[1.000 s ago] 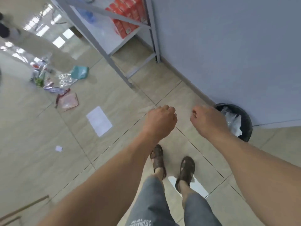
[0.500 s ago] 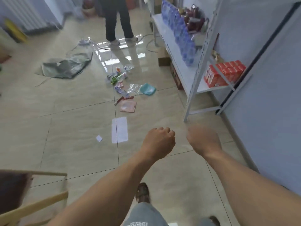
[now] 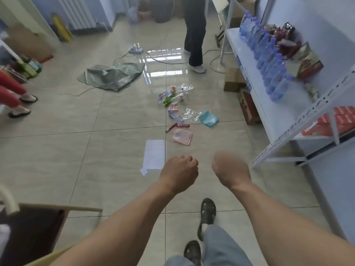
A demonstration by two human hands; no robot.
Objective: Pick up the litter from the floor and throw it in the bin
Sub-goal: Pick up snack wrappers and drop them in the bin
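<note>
Across the middle of the frame runs the tiled floor (image 3: 57, 150), and nearly all of the job looks undone, since the litter lies spread over it and neither hand carries any. No bin shows anywhere in this view, so nothing here can be judged as thrown away.

Largest of the pieces is the white paper sheet (image 3: 154, 154), lying flat just above and left of the left hand in the picture, with a folded corner at its lower end. Next comes the teal packet (image 3: 208, 118), right of centre and near the foot of the white shelf unit (image 3: 288, 135). Just beside it, to the left, lies the clear crinkled wrapper (image 3: 191, 114). Below those sits the pink pouch (image 3: 181, 136), close to the upper right corner of the paper. Further up the frame is a cluster of small wrappers (image 3: 172, 94), mixed clear, green and red, too blurred to count. Smallest is the red strip (image 3: 177, 126), lying across a tile joint just above the pouch.

Low in the centre, the left hand (image 3: 180, 172) has its fingers curled under into a loose fist and grips nothing. To its right, the right hand (image 3: 230, 169) is blurred; it looks curled and empty, but I cannot tell for sure.

My judgement: at least 6 pick-ups remain, the paper being nearest.
</note>
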